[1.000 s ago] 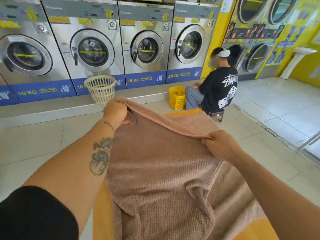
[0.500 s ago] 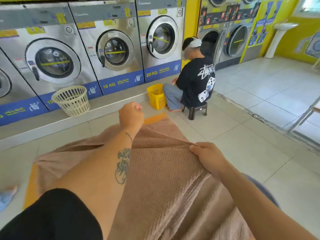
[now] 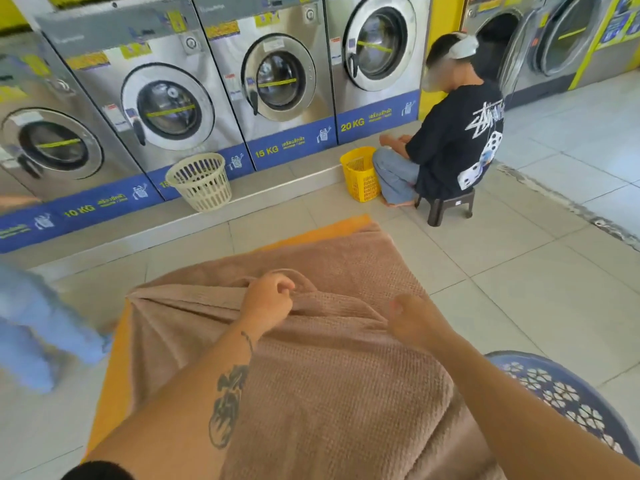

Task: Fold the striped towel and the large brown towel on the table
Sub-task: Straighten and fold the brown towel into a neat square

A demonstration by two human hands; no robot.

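The big brown towel [image 3: 346, 375] lies spread over the orange table [image 3: 114, 375]. It's thick and soft with a waffle weave, a rumpled ridge runs across its middle, and the near part bulges in a rounded fold. The left hand [image 3: 266, 301] sits on that ridge, fingers curled round a looped bit of hem. The right hand [image 3: 412, 318] is down beside it with its fingers hidden, so I can't tell whether it grips.

The scene was bright and evenly lit, strongest on the floor tiles [image 3: 571, 140] at upper right. The steel washing machines [image 3: 166, 109] carried soft glare and bowed with wide-angle distortion. A pale blue shape [image 3: 31, 327] at left was smeared by motion blur; shadows were faint.
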